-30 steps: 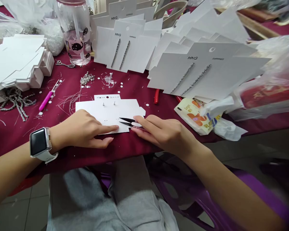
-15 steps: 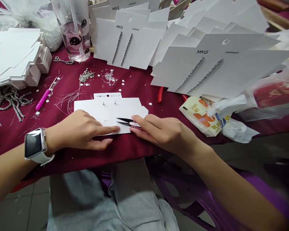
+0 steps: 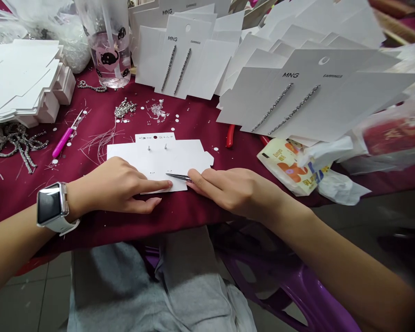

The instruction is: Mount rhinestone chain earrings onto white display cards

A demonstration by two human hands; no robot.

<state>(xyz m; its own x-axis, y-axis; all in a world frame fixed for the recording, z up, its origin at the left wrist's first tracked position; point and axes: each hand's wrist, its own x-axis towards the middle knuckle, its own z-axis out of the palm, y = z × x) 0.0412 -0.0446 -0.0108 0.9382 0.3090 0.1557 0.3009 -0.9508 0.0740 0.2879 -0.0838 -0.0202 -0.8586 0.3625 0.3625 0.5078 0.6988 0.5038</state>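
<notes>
My left hand (image 3: 119, 186) lies flat on a white die-cut earring card (image 3: 155, 159), its index fingertip pressing near the card's lower edge. Two small posts stand in the card's upper part. My right hand (image 3: 231, 191) grips small black-bladed thread snips (image 3: 178, 176), whose blades are closed and point left across the card. The snips' tips rest just right of my left fingertip, and their handles are hidden in my right hand. A white smartwatch (image 3: 50, 205) sits on my left wrist.
The maroon cloth (image 3: 90, 216) is strewn with rhinestone chain (image 3: 20, 145), a pink-handled tool (image 3: 65, 140) and small white bits. Stacked cards stand left, MNG cards with rhinestone strips behind, red-handled pliers (image 3: 230, 136) centre, and a cat-print glass (image 3: 107, 46) back left.
The snip blades, apart a second ago, are now closed. My right hand has moved slightly left along the card, and my left hand stays in place.
</notes>
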